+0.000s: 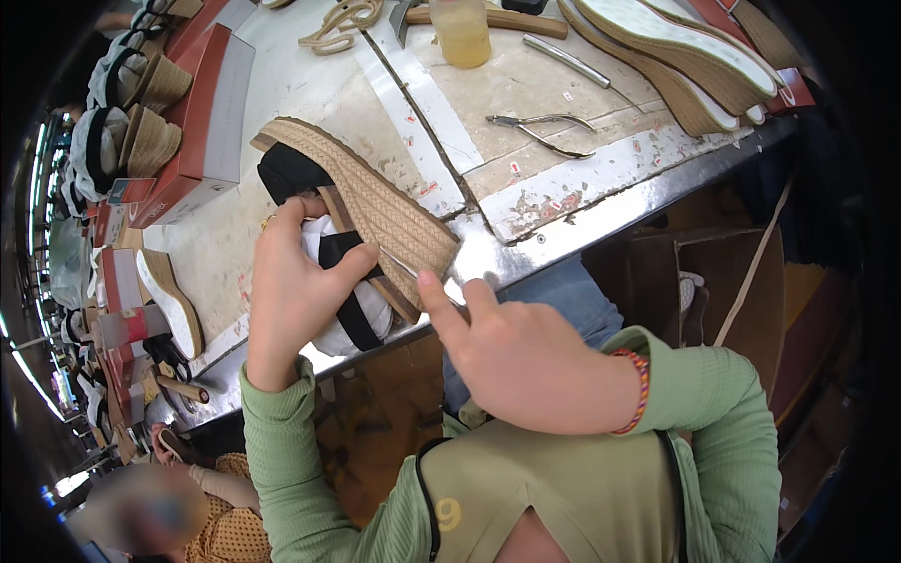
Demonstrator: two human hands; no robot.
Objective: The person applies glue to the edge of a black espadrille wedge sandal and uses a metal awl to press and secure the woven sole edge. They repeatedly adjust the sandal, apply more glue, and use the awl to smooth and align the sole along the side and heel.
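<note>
A wedge sandal (399,225) with a woven, rope-like tan side and black straps lies tilted on its side at the near table edge. White stuffing (375,310) fills the space under its straps. My left hand (298,286) grips it by the straps and upper, thumb against the sole's edge. In my right hand (535,361) is a thin pointed metal tool (402,266), index finger stretched along it. Its tip meets the seam between the upper and the woven wedge; its handle is hidden in my palm.
Nippers (540,131), a metal-handled awl (568,61), a jar of yellowish liquid (463,38) and a hammer (507,21) lie beyond. Stacked wedge soles (671,56) stand far right. Left are shoe boxes (202,131), sandals (150,141), a single wedge sole (169,298) and a co-worker (225,507).
</note>
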